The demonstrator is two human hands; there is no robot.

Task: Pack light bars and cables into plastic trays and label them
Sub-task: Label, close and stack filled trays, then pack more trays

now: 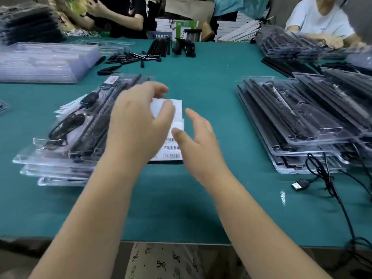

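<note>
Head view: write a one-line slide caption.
Both hands, left hand and right hand, hover open over a barcode label sheet between stacks of packed trays on green table.

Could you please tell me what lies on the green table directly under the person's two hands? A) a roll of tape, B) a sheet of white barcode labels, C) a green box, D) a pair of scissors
B: a white label sheet with printed barcodes lies flat on the table, partly covered by the left hand and beside the right hand.
</note>
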